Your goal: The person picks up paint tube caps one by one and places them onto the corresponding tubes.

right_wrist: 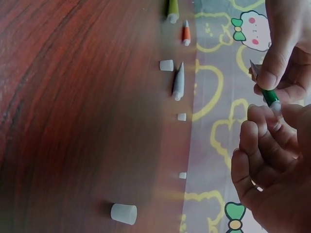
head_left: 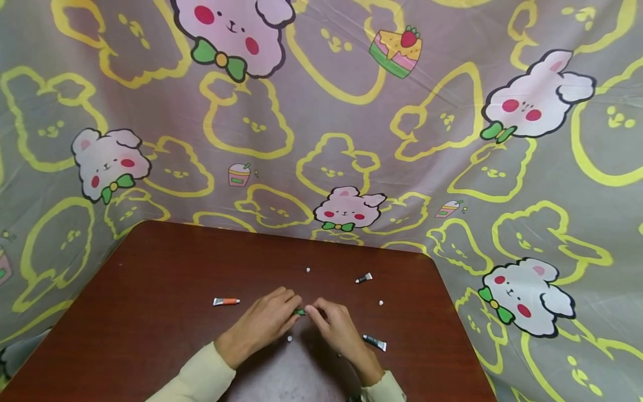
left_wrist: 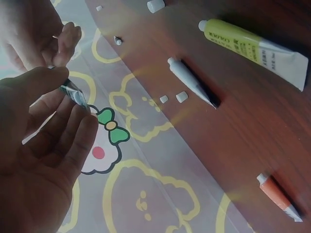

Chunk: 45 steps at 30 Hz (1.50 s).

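Both hands meet over the near middle of the table. My left hand (head_left: 266, 317) pinches a small green paint tube (right_wrist: 270, 97) between thumb and fingers, its flat tail poking out behind the thumb. My right hand (head_left: 335, 324) has its thumb and a fingertip at the tube's white narrow end, while its other fingers curl loosely. Whether a cap sits on that end is hard to tell. In the left wrist view the tube's shiny lower part (left_wrist: 77, 94) shows against the left fingers.
An orange paint tube (head_left: 226, 301) lies to the left. Two dark tubes (head_left: 364, 278) (head_left: 375, 342) lie to the right. Several small white caps (head_left: 308, 269) (head_left: 380, 302) are scattered around the hands. The left wrist view shows a yellow-green tube (left_wrist: 243, 48). A patterned cloth (head_left: 281, 167) hangs behind the table.
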Tool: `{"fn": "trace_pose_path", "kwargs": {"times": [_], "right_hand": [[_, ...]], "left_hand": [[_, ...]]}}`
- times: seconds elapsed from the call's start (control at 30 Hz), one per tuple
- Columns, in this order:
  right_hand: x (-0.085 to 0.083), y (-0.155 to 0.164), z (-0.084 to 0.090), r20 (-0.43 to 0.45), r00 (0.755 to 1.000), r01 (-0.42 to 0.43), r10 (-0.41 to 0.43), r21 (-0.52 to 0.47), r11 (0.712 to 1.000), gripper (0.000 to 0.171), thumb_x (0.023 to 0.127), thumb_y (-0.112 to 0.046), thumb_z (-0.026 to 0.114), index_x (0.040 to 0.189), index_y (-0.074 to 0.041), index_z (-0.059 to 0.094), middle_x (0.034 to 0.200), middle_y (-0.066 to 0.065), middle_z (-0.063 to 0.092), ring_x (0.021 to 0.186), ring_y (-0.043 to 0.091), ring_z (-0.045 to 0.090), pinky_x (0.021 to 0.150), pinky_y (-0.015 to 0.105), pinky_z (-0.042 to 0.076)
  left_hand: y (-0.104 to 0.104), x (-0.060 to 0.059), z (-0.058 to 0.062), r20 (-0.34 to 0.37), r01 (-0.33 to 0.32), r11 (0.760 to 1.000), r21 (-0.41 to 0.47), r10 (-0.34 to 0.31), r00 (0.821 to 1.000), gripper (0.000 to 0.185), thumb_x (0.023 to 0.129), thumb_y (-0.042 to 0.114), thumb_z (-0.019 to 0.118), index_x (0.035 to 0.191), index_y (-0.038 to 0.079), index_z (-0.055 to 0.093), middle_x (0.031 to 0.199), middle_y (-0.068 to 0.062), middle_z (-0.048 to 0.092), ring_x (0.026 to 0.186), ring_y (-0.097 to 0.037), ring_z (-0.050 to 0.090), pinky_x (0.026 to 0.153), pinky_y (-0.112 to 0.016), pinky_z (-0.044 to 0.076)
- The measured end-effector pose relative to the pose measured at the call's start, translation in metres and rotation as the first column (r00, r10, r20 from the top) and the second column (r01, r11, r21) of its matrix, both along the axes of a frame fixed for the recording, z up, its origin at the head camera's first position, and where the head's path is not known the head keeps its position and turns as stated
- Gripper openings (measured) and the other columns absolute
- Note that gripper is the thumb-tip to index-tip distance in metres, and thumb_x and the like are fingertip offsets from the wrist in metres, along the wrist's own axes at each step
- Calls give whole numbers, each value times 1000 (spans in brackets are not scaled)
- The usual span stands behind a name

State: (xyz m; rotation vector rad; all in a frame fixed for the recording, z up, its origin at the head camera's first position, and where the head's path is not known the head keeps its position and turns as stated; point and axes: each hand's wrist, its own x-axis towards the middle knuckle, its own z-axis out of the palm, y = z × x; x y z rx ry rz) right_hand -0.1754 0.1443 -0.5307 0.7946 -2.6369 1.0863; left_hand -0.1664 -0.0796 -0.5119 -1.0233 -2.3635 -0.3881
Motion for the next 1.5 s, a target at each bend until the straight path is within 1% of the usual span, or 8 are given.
{"fn": "trace_pose_path", "kwargs": {"times": [0.13, 0.37, 0.6, 0.83, 1.1, 1.27, 1.33, 1.5], "right_hand": [[1, -1, 0, -1, 1000, 21, -21, -38, 999, 14, 108, -24, 69, 98, -16, 72, 83, -9, 70, 74, -2, 58, 67, 24, 54], [2, -1, 1, -6, 999, 31, -32, -122, 992, 9, 103, -19, 77, 97, -17, 70, 87, -6, 75, 77, 1, 67, 67, 23, 57], [2, 2, 4, 46, 998, -27, 33, -119, 993, 15, 94, -11, 86, 99, -14, 72, 87, -3, 76, 79, 2, 68, 72, 26, 61], [2, 4, 1, 60, 997, -34, 39, -87, 996, 5, 102, -17, 78, 99, -14, 74, 90, -3, 78, 81, 3, 69, 72, 24, 60], [2, 2, 0, 31, 999, -28, 30, -52, 998, 25, 109, -25, 68, 84, -20, 68, 72, -12, 64, 67, -5, 55, 63, 18, 51], [4, 2, 0, 76, 996, -40, 46, -79, 996, 10, 105, -25, 74, 106, -16, 74, 88, -6, 74, 77, -2, 65, 70, 22, 58], [4, 3, 0, 60, 996, -59, 65, -99, 993, 18, 101, -22, 80, 115, -14, 73, 95, -3, 76, 82, 0, 67, 73, 24, 60], [3, 6, -1, 4, 995, -99, 101, -134, 986, 20, 95, -10, 84, 111, -11, 71, 92, 1, 75, 82, 3, 68, 72, 25, 60]], "left_hand": [[1, 1, 0, -12, 1, 1000, -3, -1, 1000, 23, 90, 19, 89, 98, 14, 68, 93, 4, 65, 84, -13, 59, 84, -34, 56], [2, 1, 1, 0, -3, 1000, 8, 3, 1000, 24, 89, 19, 89, 97, 15, 67, 91, 4, 63, 82, -13, 56, 75, -30, 53], [1, 2, 1, 24, -15, 1000, -1, 15, 1000, 24, 88, 18, 90, 97, 15, 67, 91, 5, 64, 83, -11, 57, 86, -33, 57], [1, 2, 2, 26, -16, 1000, -5, 16, 1000, 23, 90, 19, 89, 96, 16, 67, 92, 5, 64, 83, -11, 57, 76, -29, 55], [3, 2, 3, 40, -8, 1000, -8, 8, 999, 22, 91, 19, 89, 98, 15, 68, 94, 4, 67, 84, -11, 58, 75, -29, 55], [2, 2, 3, 42, 0, 1000, 16, 0, 999, 22, 91, 19, 88, 98, 16, 68, 94, 5, 66, 85, -11, 58, 73, -27, 54], [1, 2, 4, 41, 5, 1000, 24, -6, 999, 22, 91, 19, 88, 98, 16, 68, 95, 5, 66, 85, -11, 58, 73, -27, 54], [1, 1, 5, 42, 3, 1000, 9, -3, 999, 24, 90, 19, 89, 97, 16, 67, 94, 5, 65, 85, -11, 57, 73, -27, 54]]}}
